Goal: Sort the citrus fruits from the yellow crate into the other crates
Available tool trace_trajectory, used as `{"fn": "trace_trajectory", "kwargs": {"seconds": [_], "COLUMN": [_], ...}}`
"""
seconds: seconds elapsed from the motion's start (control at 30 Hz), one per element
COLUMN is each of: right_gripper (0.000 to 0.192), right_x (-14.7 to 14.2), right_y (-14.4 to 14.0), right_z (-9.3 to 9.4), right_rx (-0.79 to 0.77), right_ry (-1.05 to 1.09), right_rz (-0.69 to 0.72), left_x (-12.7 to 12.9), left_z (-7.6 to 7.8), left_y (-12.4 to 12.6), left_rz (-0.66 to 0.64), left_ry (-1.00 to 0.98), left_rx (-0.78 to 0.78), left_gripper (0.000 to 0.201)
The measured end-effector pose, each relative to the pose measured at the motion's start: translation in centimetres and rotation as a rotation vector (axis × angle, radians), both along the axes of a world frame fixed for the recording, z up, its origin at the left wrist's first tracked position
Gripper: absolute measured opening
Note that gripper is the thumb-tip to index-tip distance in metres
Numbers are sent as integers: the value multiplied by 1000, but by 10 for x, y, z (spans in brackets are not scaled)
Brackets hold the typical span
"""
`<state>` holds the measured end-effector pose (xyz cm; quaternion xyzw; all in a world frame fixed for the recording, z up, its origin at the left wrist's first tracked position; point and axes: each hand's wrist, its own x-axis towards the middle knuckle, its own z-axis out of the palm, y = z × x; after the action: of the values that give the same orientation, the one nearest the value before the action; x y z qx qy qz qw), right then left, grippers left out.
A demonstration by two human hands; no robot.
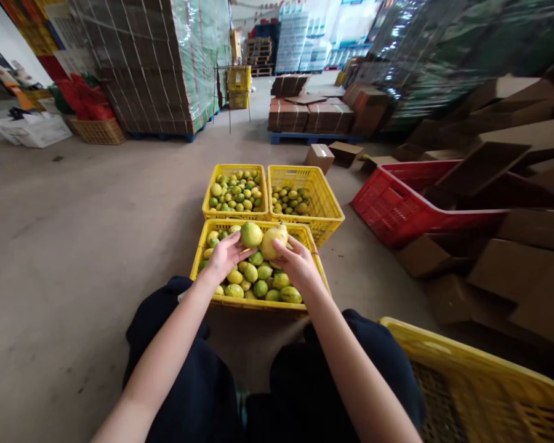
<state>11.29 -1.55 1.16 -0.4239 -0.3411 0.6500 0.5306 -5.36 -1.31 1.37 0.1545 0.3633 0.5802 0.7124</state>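
Note:
Both of my hands are raised over the near yellow crate (pixel 258 304), which holds many green and yellow lemons (pixel 251 272). In my left hand (pixel 227 255) rests a round green-yellow lemon (pixel 251 235), fingers curved under and beside it. A larger, paler yellow lemon (pixel 272 242) with a knobby top sits in my right hand (pixel 298 259), the thumb across its side. The two fruits are side by side, close together. Behind stand two more yellow crates: the left one (pixel 206 198) is fuller of lemons than the right one (pixel 325 194).
A yellow crate (pixel 471 351) stands close by my right leg. Farther right are a red crate (pixel 383 206) and piled cardboard boxes (pixel 526 277). Flattened cartons (pixel 309 117) lie on a blue pallet (pixel 289 139) ahead. A tall wrapped stack (pixel 138 67) rises at the back left.

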Motion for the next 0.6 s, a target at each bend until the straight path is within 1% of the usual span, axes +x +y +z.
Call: {"fn": "trace_trajectory", "kwargs": {"seconds": [0.1,0.17,0.27,0.33,0.43,0.6], "right_gripper": [51,51,51,51,54,51], "right_x": [-2,-4,-5,-5,-3,-3], "right_y": [0,0,0,0,0,-1], "right_z": [-1,-2,-3,-3,-3,-1], "right_rx": [10,4,0,9,-5,-39], "right_ry": [-8,-3,3,-18,-50,5], "right_rz": [-2,-21,-47,-50,-48,-7], "left_x": [1,2,3,3,2,1], "left_z": [-1,-2,-4,-4,-4,-2], "left_y": [1,1,-1,-2,-2,-2], "left_rz": [-15,-23,-39,-49,-46,-36], "left_ry": [39,92,164,183,185,170], "left_rx": [-4,41,151,190,200,177], "left_gripper": [12,9,20,28,33,37]}}
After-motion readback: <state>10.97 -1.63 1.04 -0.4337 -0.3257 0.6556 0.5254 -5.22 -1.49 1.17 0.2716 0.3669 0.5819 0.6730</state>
